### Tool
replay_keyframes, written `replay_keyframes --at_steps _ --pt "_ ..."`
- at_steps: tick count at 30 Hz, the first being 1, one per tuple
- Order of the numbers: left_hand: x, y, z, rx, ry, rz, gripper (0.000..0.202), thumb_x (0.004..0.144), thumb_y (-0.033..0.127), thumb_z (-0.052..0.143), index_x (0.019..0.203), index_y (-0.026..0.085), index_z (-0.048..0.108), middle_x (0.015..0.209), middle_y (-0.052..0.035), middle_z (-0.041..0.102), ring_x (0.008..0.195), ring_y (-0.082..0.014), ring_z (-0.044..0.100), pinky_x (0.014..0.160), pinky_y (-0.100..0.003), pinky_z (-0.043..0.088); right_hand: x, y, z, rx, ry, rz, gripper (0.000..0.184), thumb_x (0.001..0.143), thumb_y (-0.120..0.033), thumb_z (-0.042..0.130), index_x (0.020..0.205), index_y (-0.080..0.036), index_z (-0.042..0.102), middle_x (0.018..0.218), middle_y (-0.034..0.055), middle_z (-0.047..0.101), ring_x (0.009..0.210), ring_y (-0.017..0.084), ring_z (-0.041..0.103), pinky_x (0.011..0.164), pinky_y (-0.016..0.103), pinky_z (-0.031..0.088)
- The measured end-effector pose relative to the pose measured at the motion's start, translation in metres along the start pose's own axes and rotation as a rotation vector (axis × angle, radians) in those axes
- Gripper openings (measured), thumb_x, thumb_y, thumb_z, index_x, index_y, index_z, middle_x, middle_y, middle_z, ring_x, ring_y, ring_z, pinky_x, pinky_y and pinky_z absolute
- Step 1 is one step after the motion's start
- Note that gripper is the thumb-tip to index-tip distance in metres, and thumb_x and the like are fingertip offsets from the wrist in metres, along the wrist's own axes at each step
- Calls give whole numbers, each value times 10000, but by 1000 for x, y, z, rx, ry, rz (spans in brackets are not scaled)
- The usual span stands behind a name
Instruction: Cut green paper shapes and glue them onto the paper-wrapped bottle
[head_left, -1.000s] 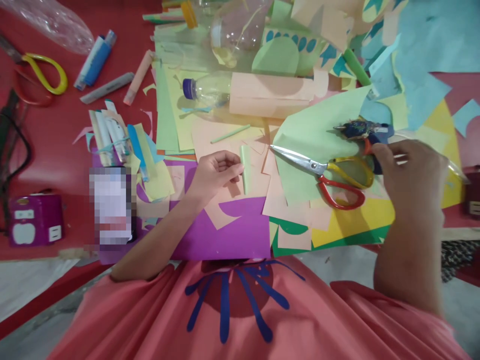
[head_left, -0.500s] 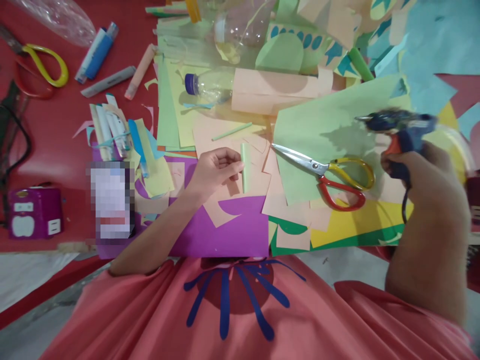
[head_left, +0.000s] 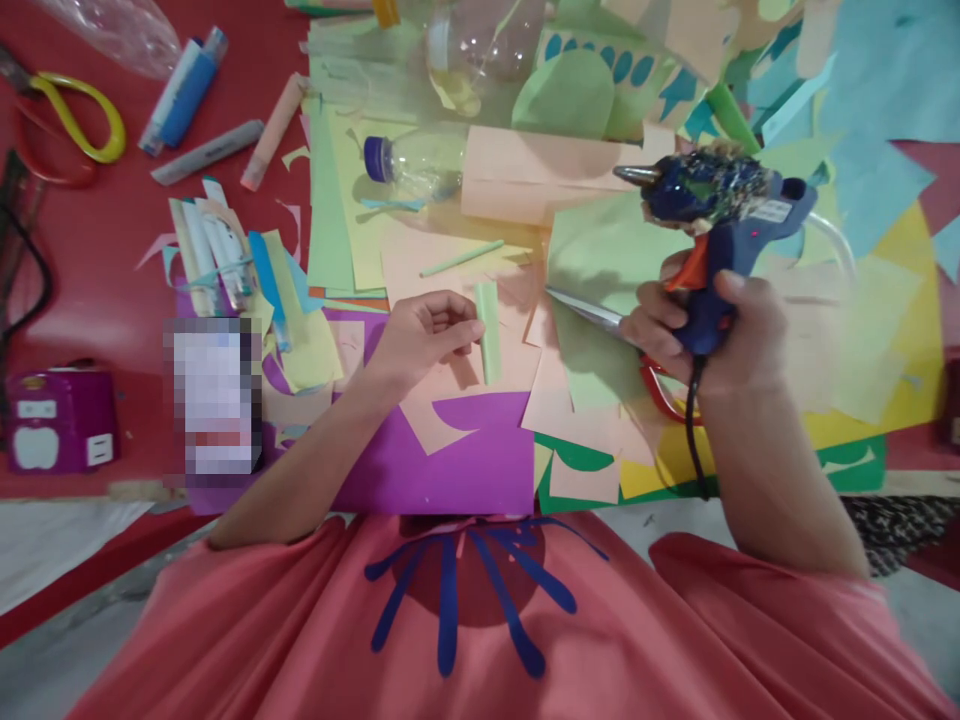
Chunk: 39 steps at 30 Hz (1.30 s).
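Note:
My left hand (head_left: 435, 338) pinches a folded strip of light green paper (head_left: 489, 335) between thumb and fingers, over peach paper sheets. A blue hot glue gun (head_left: 712, 250) with an orange trigger is gripped in my right hand (head_left: 712, 325). Its metal nozzle points left, and a clear glue stick curves out of its back. Beneath my right hand lie scissors (head_left: 589, 308) with red and yellow handles, partly hidden by the hand. A thin rolled green paper stick (head_left: 461, 258) rests just beyond my left hand.
Beyond my hands lies a clear bottle (head_left: 427, 165) with a purple cap, wrapped in peach paper. Markers (head_left: 217, 250), a phone (head_left: 214, 400), a purple box (head_left: 64, 420) and other scissors (head_left: 79, 115) are at the left. Paper scraps cover much of the red table.
My right hand has brought the glue gun leftward from the right side, now over the scissors. My left hand stays in place; the green strip has turned slightly and shows wider.

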<state>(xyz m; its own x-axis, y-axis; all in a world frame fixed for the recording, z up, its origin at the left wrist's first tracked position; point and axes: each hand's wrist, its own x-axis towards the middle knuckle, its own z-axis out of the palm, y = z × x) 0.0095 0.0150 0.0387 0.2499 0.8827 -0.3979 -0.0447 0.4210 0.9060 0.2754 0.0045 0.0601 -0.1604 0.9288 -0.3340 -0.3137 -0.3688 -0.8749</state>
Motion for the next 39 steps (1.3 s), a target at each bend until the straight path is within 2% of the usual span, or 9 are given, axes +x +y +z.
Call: replay_keyframes --at_steps 2,5,8,11,16,25,32,39 --pt "0 1 0 1 -2 20 191 578 255 757 625 169 593 578 61 582 511 -45 551 509 -162 450 6 7 2 49 -18 4 400 525 -448 910 770 -222 690 517 -75 483 425 59 420 428 226 322" --pt "-1 1 0 8 5 54 198 587 248 768 622 170 589 591 54 594 530 -53 569 526 -161 482 7 14 3 5 -8 12 452 517 -417 936 863 -208 733 702 -5 669 542 105 580 478 237 432" --pt "-1 -1 -2 20 36 58 230 602 266 798 650 170 595 595 47 610 535 -73 601 552 -185 532 3 20 2 -113 -65 -4 381 592 -419 915 843 -200 730 844 32 730 469 94 565 433 258 421" --pt "-2 -2 -4 25 52 56 251 614 283 815 672 171 599 602 42 625 541 -91 634 570 -207 566 -1 24 1 -201 -88 -32 307 670 -428 879 781 -196 712 773 6 707 367 62 492 401 258 389" --pt "-3 1 -3 61 53 49 247 609 277 819 664 171 603 590 40 623 538 -98 644 578 -215 583 -4 28 2 -250 -133 -23 365 719 -528 837 747 -196 687 574 -31 611 365 93 514 389 260 409" --pt "-5 -1 1 120 61 27 217 600 289 800 673 164 638 603 39 624 542 -85 627 568 -205 559 -9 34 11 -317 -4 -1 431 679 -590 841 668 -192 677 538 -10 607 366 101 502 363 260 392" --pt "-5 0 1 114 67 26 211 594 282 804 670 163 647 579 48 607 529 -78 620 561 -190 555 -9 36 9 -411 -42 11 395 751 -580 770 651 -221 639 497 -17 556 383 118 481 372 275 377" --pt "-6 0 3 124 72 9 242 577 305 823 667 166 646 603 39 629 531 -75 611 553 -189 546 -8 35 11 -464 -27 21 444 737 -638 750 662 -231 590 497 -29 536 388 119 467 372 283 379"
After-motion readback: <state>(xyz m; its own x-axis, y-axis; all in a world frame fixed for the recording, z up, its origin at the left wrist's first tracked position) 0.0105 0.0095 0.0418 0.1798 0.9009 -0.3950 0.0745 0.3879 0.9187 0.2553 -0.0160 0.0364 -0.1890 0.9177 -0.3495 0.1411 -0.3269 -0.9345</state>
